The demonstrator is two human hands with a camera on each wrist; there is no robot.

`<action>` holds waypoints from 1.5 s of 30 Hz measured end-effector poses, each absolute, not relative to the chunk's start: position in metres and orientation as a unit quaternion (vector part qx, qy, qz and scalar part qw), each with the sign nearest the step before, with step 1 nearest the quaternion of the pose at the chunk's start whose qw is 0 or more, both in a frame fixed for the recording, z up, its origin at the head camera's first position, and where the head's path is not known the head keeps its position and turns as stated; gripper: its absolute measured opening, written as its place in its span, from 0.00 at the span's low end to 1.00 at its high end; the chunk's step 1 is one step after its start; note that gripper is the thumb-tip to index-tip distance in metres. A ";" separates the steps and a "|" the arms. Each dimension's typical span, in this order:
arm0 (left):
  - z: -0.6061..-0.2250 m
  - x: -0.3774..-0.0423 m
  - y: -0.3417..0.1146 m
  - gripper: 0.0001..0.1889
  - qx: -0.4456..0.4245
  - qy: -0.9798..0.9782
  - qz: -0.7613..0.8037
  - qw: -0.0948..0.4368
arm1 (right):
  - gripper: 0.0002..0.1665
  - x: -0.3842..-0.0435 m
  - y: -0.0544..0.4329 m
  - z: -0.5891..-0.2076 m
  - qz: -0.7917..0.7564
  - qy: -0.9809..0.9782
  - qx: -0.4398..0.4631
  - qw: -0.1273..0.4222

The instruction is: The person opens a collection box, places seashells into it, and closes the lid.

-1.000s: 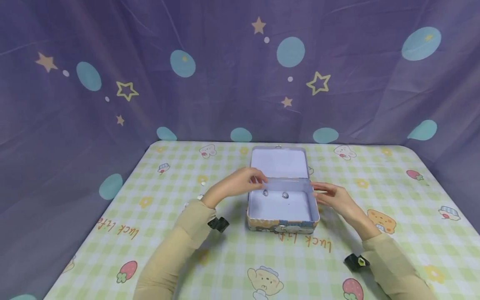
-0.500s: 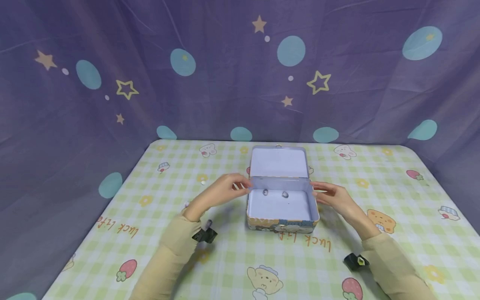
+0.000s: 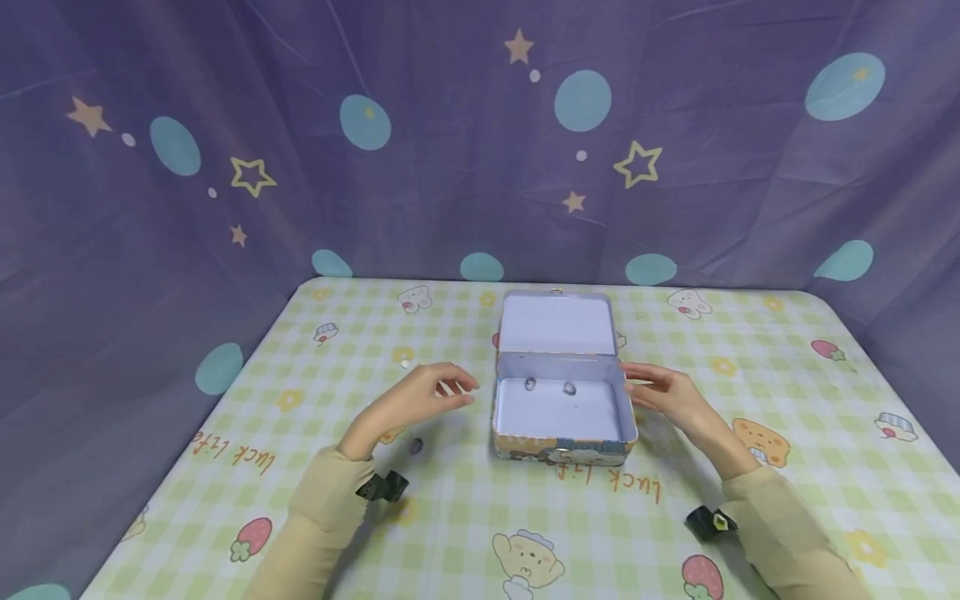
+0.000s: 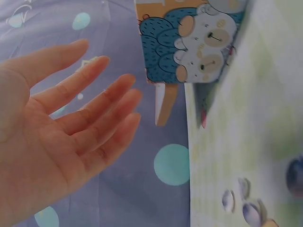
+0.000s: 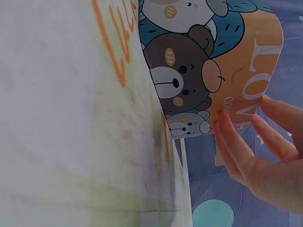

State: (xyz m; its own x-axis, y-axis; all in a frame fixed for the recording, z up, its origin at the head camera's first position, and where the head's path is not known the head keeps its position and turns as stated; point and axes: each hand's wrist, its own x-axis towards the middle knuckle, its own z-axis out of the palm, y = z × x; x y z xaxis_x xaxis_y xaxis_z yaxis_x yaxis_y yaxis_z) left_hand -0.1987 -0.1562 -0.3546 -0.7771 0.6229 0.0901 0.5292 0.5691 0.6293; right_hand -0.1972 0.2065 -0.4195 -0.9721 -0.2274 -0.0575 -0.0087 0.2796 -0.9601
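A tin box [image 3: 525, 448] printed with cartoon bears stands mid-table, its lid [image 3: 557, 325] folded back. Inside it lie two small greyish shell-like pieces [image 3: 570, 388]. My left hand [image 3: 431, 395] is in the air left of the box, holding nothing; in the left wrist view its fingers are spread and loosely bent. At the box's right wall, my right hand [image 3: 673, 402] rests its fingertips lightly against the printed side, as the right wrist view shows. A dark shell-like piece [image 3: 416, 446] lies on the table below my left hand.
Several small pale shells [image 4: 252, 213] lie on the checked tablecloth [image 3: 300, 517] in the left wrist view. A small white piece [image 3: 406, 364] sits behind my left hand. A purple curtain [image 3: 450, 167] hangs behind and beside the table.
My left hand has moved from over the box's left rim leftward and toward me, away from the box. The dark piece on the table has come into view. My right hand stays at the box.
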 end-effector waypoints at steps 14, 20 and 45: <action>-0.371 -0.188 -0.185 0.15 0.300 0.889 0.325 0.118 | 0.32 -0.196 0.206 -0.417 -0.598 0.793 -0.073 0.090; -0.376 -0.182 -0.196 0.15 0.290 0.892 0.323 0.128 | 0.33 -0.196 0.205 -0.418 -0.604 0.789 -0.073 0.090; -0.395 -0.175 -0.222 0.15 0.275 0.898 0.301 0.163 | 0.33 -0.196 0.206 -0.418 -0.603 0.789 -0.072 0.091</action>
State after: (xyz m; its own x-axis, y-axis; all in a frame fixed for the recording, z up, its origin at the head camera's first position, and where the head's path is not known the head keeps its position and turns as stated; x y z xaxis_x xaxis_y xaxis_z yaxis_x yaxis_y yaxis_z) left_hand -0.1749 -0.2217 -0.3946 -0.7950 0.5930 -0.1278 0.3966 0.6675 0.6302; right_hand -0.1957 0.2064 -0.4177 -0.9730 -0.2239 -0.0568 -0.0042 0.2632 -0.9647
